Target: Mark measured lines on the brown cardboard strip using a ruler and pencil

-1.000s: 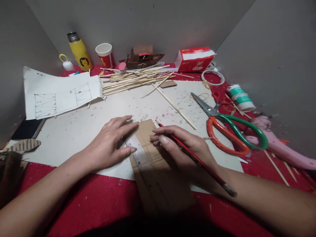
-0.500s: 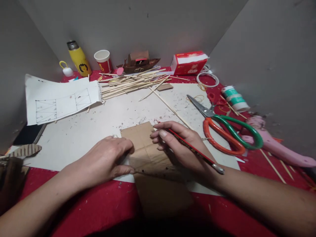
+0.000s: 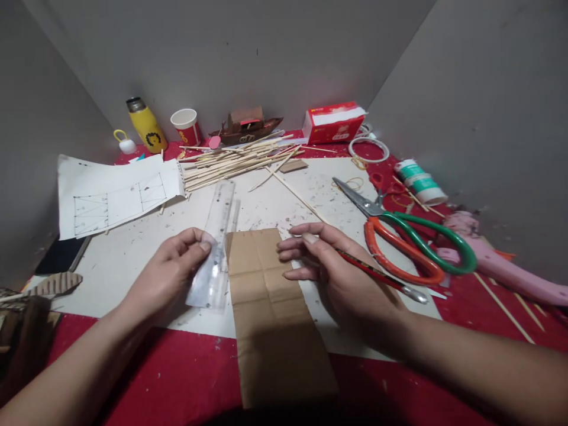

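My left hand point(image 3: 171, 275) is closed on the clear ruler point(image 3: 217, 236); thumb and fingertips pinch its near half, and the rest of it slants up and away beyond my fingers, lifted off the white sheet point(image 3: 133, 254); my right hand point(image 3: 337, 278) grips the red pencil point(image 3: 386, 278), whose metal-capped end points back past my wrist, while the fingers stretch out loosely to the left; whether their tips touch the cardboard I cannot tell. The brown cardboard strip point(image 3: 270, 307) lies flat between my two hands, just right of the ruler and under my right fingertips; its near end runs off the sheet onto the red cloth point(image 3: 186, 373) toward me; faint fold lines cross it. Just beyond my right knuckles lie the scissors point(image 3: 412, 236) with one orange and one green handle, blades pointing away to the left; a pink glue gun point(image 3: 501, 269) lies farther right of them. Well beyond my left fingers sits a paper drawing point(image 3: 115, 192) of ruled boxes; beside it, straight ahead of both hands, a heap of thin wooden sticks point(image 3: 231, 161).
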Tool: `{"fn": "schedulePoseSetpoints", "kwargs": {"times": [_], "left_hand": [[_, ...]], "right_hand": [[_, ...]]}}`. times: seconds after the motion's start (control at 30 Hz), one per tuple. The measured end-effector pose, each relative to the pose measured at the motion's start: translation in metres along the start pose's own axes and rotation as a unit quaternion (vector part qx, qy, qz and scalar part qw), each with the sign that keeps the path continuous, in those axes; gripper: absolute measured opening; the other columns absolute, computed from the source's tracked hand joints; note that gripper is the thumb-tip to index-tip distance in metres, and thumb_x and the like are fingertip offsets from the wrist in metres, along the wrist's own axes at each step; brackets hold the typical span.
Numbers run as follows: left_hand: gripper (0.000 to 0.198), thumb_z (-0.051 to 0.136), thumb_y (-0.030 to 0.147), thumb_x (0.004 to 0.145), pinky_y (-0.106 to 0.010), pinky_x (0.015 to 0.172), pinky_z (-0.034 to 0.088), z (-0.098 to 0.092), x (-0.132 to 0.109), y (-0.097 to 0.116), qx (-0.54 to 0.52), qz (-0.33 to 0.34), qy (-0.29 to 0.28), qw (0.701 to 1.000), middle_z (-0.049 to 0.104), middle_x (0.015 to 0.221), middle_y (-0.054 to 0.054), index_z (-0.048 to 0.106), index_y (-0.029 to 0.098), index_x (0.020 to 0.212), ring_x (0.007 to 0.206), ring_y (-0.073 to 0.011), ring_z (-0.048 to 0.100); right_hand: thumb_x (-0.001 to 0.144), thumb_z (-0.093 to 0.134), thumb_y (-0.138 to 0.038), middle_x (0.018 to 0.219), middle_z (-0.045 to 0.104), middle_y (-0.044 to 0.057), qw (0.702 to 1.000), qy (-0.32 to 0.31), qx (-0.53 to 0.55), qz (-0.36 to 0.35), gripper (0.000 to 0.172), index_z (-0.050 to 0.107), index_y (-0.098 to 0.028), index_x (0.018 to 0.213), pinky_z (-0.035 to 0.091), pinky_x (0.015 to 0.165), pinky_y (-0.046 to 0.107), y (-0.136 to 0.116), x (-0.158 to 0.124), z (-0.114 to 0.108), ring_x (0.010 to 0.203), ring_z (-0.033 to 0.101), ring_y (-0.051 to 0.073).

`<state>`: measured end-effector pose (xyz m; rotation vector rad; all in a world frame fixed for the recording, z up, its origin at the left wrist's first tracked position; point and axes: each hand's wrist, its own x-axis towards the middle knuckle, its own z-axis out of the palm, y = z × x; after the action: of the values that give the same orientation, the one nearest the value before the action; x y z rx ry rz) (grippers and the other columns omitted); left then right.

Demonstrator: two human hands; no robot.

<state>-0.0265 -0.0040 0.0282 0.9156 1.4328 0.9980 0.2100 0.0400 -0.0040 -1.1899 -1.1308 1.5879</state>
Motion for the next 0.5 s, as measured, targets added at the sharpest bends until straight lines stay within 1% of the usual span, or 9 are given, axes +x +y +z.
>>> {"fn": "schedulePoseSetpoints", "kwargs": {"times": [0.1, 0.2, 0.3, 0.37, 0.43, 0.5], "left_hand": [[0.019, 0.074, 0.031, 0.080, -0.018, 0.046, 0.041, 0.014, -0.001, -0.008, -0.048, -0.005, -0.006, 0.999, 0.058, 0.060, 0.005, 0.061, 0.018, 0.086, 0.048, -0.0078, 0.049], [0.022, 0.077, 0.027, 0.078, -0.019, 0.049, 0.046, 0.020, 0.001, -0.006, -0.039, 0.002, -0.019, 0.999, 0.061, 0.062, 0.004, 0.059, 0.018, 0.087, 0.052, -0.0089, 0.055], [0.023, 0.078, 0.025, 0.076, -0.020, 0.050, 0.048, 0.021, 0.008, -0.002, -0.005, 0.007, -0.003, 1.000, 0.061, 0.061, 0.004, 0.057, 0.017, 0.084, 0.053, -0.0106, 0.059], [0.024, 0.078, 0.027, 0.076, -0.020, 0.045, 0.043, 0.022, 0.014, -0.001, 0.028, 0.010, 0.011, 0.999, 0.058, 0.055, 0.006, 0.056, 0.018, 0.082, 0.046, -0.0095, 0.054], [0.024, 0.077, 0.030, 0.077, -0.018, 0.041, 0.034, 0.024, 0.021, -0.001, 0.066, 0.024, 0.028, 0.997, 0.055, 0.052, 0.007, 0.057, 0.018, 0.081, 0.041, -0.0070, 0.045], [0.024, 0.077, 0.032, 0.077, -0.018, 0.042, 0.029, 0.025, 0.029, 0.000, 0.102, 0.043, 0.042, 0.993, 0.054, 0.053, 0.008, 0.059, 0.018, 0.082, 0.042, -0.0056, 0.041]], "right_hand": [[0.092, 0.060, -0.046, 0.098, 0.070, 0.005, 1.000, -0.007, -0.012, -0.015, 0.023, 0.062, -0.026, 0.103, 0.062, 0.068, 0.030, 0.004, -0.006, -0.001, 0.096, 0.068, 0.021], [0.092, 0.062, -0.046, 0.100, 0.069, 0.005, 0.999, -0.028, -0.029, -0.021, 0.024, 0.062, -0.025, 0.105, 0.061, 0.071, 0.029, 0.005, -0.009, -0.001, 0.099, 0.067, 0.020], [0.092, 0.061, -0.045, 0.098, 0.069, 0.006, 0.998, -0.037, -0.037, -0.018, 0.025, 0.062, -0.023, 0.103, 0.061, 0.068, 0.028, 0.005, -0.008, 0.001, 0.094, 0.067, 0.019], [0.092, 0.060, -0.044, 0.098, 0.069, 0.007, 0.998, -0.038, -0.038, -0.021, 0.024, 0.062, -0.022, 0.103, 0.060, 0.067, 0.027, 0.006, -0.007, 0.001, 0.093, 0.067, 0.019], [0.093, 0.059, -0.043, 0.099, 0.069, 0.007, 0.998, -0.043, -0.040, -0.029, 0.024, 0.061, -0.022, 0.104, 0.059, 0.068, 0.026, 0.007, -0.006, 0.001, 0.094, 0.067, 0.018], [0.094, 0.058, -0.042, 0.100, 0.069, 0.007, 0.997, -0.048, -0.040, -0.035, 0.023, 0.061, -0.022, 0.106, 0.059, 0.070, 0.027, 0.009, -0.006, 0.000, 0.096, 0.067, 0.018]]}}
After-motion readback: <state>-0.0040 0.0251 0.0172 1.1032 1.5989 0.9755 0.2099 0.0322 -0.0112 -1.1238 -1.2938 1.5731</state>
